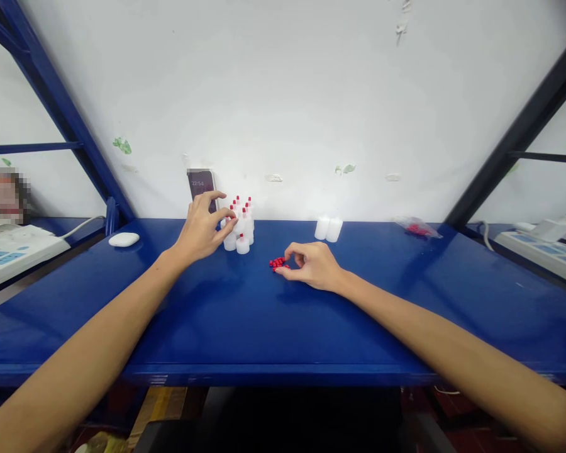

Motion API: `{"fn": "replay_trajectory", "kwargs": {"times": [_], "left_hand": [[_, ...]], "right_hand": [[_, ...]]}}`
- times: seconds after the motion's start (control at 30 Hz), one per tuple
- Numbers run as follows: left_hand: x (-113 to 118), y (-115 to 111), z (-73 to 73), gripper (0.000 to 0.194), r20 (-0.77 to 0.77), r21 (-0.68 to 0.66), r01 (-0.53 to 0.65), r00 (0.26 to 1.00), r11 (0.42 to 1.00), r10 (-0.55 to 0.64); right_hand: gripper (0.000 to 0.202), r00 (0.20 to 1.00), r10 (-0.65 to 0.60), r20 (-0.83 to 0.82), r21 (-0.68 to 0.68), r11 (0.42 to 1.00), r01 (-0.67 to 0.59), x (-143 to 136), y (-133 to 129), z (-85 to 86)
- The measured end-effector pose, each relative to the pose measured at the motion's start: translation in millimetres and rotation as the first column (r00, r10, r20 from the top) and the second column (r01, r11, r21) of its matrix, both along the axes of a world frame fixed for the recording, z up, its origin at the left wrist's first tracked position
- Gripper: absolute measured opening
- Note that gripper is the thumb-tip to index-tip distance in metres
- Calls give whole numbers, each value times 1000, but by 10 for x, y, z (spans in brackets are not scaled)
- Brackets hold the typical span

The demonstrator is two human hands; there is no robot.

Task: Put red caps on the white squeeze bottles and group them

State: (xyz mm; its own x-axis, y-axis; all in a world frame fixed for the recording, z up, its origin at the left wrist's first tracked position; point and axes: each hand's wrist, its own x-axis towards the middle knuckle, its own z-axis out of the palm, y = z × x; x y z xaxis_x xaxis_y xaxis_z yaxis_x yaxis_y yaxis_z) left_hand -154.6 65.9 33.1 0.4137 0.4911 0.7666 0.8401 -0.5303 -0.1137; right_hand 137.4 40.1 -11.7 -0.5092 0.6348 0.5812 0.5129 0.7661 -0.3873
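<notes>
Several small white bottles (243,244) with red tips stand in a group left of the middle of the blue table. My left hand (202,228) is at the left side of this group, its thumb and forefinger near a red tip, closed round something I cannot make out. A small pile of red caps (277,263) lies on the table right of the bottles. My right hand (317,265) is at the pile's right edge, thumb and forefinger apart on either side of the nearest caps.
Two white bottles without red tips (334,230) stand near the wall. A phone (202,184) leans behind the left hand. A white oval object (124,240) lies at left, and a clear bag with red pieces (417,229) at right. Blue posts rise at left.
</notes>
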Motion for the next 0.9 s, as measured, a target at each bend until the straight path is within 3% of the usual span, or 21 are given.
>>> {"fn": "replay_trajectory", "kwargs": {"times": [0.23, 0.57, 0.77, 0.9], "left_hand": [[65, 24, -125, 24, -78, -47, -18, 997, 999, 14], [78, 7, -115, 26, -24, -31, -40, 999, 999, 40], [272, -140, -30, 15, 37, 68, 183, 982, 981, -186], [538, -321, -11, 15, -19, -13, 394, 919, 919, -394]], "right_hand": [[18, 999, 37, -26, 27, 999, -37, 53, -54, 68], [20, 997, -41, -60, 93, 995, 46, 72, 52, 95], [16, 952, -162, -262, 280, 931, 235, 359, 312, 314], [13, 891, -260, -371, 293, 878, 378, 529, 522, 501]]}}
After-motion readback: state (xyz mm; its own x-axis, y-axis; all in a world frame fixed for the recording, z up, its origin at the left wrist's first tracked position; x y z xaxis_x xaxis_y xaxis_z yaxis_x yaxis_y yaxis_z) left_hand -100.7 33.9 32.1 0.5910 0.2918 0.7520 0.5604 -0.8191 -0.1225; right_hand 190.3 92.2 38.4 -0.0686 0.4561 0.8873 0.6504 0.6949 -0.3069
